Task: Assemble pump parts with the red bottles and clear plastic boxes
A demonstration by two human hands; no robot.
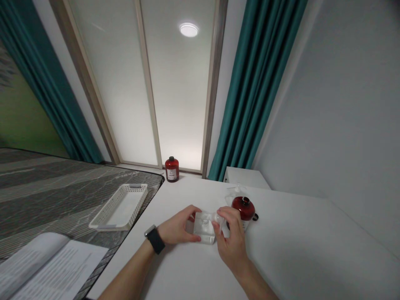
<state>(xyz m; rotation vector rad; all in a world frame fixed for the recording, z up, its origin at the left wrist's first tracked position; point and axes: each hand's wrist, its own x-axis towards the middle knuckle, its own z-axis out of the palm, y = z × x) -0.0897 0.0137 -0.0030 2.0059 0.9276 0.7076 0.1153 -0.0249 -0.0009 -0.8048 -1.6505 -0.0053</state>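
Clasping a clear bottle (pixel 203 234), contents indistinct, at twelve o'clock in our left hand (pixel 178 228), we pinch a rounded clear top (pixel 217 217) with our right hand (pixel 231 239); a red bottle (pixel 243 207) sits at its two o'clock.

Here's my white desk (pixel 281 254): a black-topped red bottle (pixel 172 170) stands at its far end, between eleven and twelve, another red bottle (pixel 243 207) at one; and on the grey bed (pixel 59 183), a white basket (pixel 123 208) at ten, an open book (pixel 61 266) at nine.

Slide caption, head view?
Left hand and right hand on a clear container at a white table, red bottle nearby.
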